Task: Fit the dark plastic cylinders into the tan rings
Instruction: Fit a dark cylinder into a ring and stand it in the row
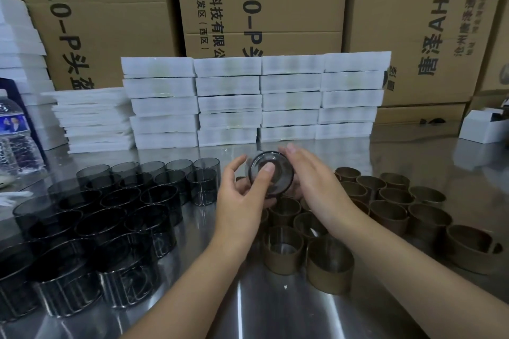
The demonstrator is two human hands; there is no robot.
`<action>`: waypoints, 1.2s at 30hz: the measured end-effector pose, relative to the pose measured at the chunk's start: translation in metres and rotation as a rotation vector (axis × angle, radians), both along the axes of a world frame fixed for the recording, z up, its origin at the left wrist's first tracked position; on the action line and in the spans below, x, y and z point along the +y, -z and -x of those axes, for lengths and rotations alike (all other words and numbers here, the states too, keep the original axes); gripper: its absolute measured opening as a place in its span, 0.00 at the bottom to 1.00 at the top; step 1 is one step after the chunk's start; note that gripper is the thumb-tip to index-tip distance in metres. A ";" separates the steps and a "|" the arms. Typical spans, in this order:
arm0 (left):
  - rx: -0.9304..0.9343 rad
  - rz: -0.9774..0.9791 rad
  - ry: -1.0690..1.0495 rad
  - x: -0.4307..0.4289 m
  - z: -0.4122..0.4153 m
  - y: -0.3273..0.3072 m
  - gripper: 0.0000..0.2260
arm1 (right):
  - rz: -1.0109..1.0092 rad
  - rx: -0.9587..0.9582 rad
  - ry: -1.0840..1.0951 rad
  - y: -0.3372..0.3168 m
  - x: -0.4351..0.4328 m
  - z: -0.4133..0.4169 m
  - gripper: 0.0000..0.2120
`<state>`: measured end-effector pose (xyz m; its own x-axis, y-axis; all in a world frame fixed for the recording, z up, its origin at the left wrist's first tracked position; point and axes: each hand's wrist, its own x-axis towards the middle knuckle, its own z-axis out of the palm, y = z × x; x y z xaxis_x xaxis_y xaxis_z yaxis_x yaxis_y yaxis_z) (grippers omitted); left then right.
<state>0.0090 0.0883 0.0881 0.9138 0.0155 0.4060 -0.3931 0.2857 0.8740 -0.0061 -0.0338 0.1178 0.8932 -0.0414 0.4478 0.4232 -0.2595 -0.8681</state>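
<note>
Steel table (275, 311), dark cylinder (271, 175) between both hands' fingers (268, 170)

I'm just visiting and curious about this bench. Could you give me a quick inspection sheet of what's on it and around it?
Surface: shiny metal table, reflective.
Job's things: dark cylinders standing in rows on the left; tan rings grouped on the right, some nearer ones apparently already with a cylinder inside.
Clutter: water bottle at the far left; small white box at the far right.
Grippers: none, bare hands; left hand and right hand together hold one held cylinder above the rings.
Cables: nothing seen.
Surroundings: stacked white foam trays behind; printed cardboard boxes along the back.
</note>
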 end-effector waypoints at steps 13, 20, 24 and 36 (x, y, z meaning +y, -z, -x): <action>0.100 0.045 0.049 0.000 0.006 -0.007 0.30 | 0.188 -0.155 -0.025 0.010 0.000 -0.001 0.19; 0.161 0.028 0.098 0.000 0.009 -0.011 0.12 | 0.101 -0.105 -0.007 0.011 -0.001 -0.001 0.26; 0.156 0.011 0.138 -0.001 0.009 -0.009 0.11 | 0.103 -0.125 0.074 0.010 -0.004 0.000 0.27; 0.138 -0.036 0.174 -0.001 0.012 -0.012 0.12 | 0.047 -0.176 0.121 0.001 -0.002 0.006 0.21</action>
<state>-0.0029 0.0876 0.0999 0.9483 -0.1592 0.2746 -0.2170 0.3061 0.9269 -0.0122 -0.0362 0.1168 0.7909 -0.1189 0.6003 0.5303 -0.3564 -0.7693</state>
